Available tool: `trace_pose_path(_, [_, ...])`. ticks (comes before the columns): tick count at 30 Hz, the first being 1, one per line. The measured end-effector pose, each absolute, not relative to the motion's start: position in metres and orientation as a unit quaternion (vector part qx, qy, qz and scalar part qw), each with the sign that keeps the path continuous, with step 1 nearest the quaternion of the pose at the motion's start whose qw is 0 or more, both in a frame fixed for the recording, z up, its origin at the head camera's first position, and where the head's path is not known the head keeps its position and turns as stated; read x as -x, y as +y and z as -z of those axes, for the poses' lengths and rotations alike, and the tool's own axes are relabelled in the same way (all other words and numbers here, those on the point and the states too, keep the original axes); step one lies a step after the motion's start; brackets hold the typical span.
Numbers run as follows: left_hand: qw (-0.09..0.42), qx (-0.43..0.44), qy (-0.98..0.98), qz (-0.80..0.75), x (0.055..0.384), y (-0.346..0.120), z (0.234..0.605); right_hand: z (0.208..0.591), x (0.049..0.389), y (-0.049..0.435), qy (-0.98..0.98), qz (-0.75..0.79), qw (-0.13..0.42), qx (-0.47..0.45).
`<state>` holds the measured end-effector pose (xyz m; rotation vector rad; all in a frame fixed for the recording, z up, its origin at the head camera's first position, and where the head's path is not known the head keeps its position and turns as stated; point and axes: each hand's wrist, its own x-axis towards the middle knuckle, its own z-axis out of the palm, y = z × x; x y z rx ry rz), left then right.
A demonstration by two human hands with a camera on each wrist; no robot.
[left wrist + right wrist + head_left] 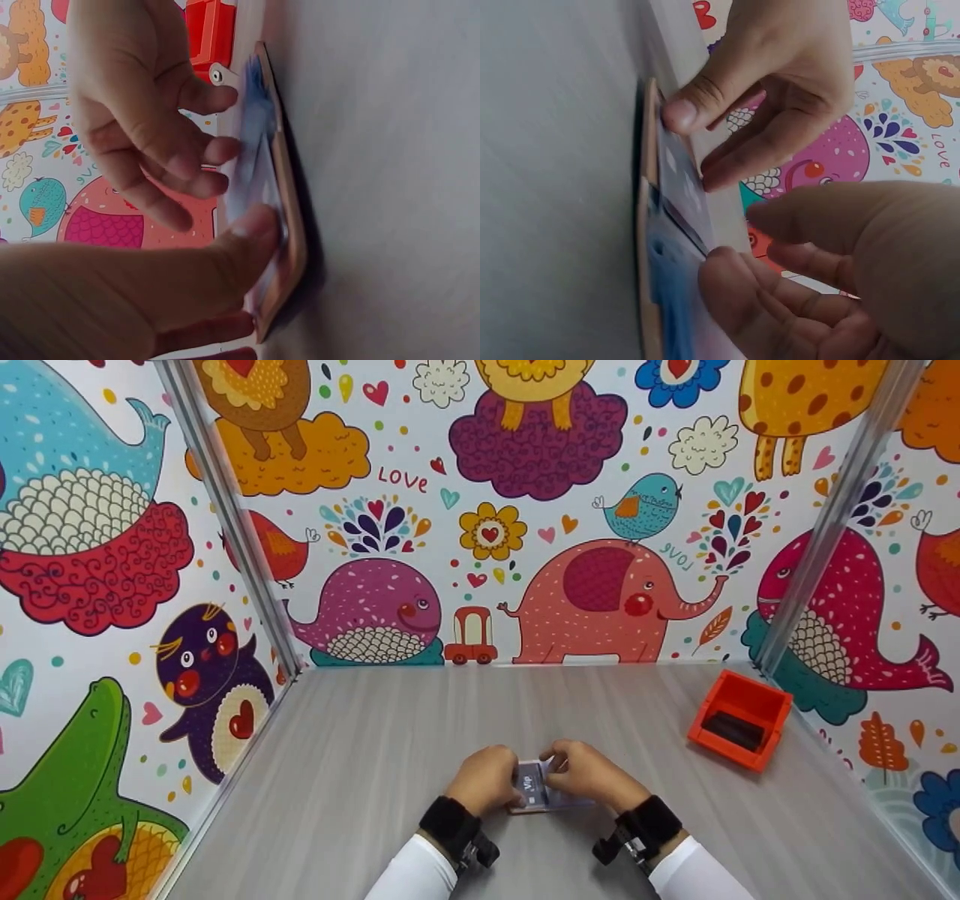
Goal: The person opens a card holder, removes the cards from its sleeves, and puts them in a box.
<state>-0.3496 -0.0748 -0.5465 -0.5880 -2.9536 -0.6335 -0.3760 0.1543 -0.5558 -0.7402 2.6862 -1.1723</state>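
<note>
A small tan-backed card holder (pixel 294 225) lies spread on the table, with clear plastic sleeves inside. Its left side shows a dark grey card marked "Vip" (pixel 529 784). My left hand (pixel 486 777) holds that side, the thumb pressing on the sleeve and the fingers round the edge. Over the right side is my right hand (pixel 589 769), fingers loosely bent and spread apart, with the thumb (pixel 724 277) right by the card's inner edge. Bluish contents (pixel 671 300) show in the right side's sleeves. A metal snap (pixel 217 76) sits on a tab of the holder.
An orange-red open bin (pixel 750 697) stands at the right of the table (pixel 375 735), tilted toward me, with a dark flat object (pixel 733 730) inside. Walls printed with cartoon animals enclose the table at the back and both sides, joined by metal corner posts (pixel 232 510).
</note>
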Motion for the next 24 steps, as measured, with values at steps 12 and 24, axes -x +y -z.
trace_pose_path(12, [0.042,0.205,-0.961,0.18,0.351,-0.077,0.547,0.564,0.376,0.154,0.865,0.457,0.11,0.174])
trace_pose_path(24, [0.053,0.21,-0.96,0.176,0.347,-0.067,0.551,0.568,0.381,0.157,0.851,0.486,0.135,0.146])
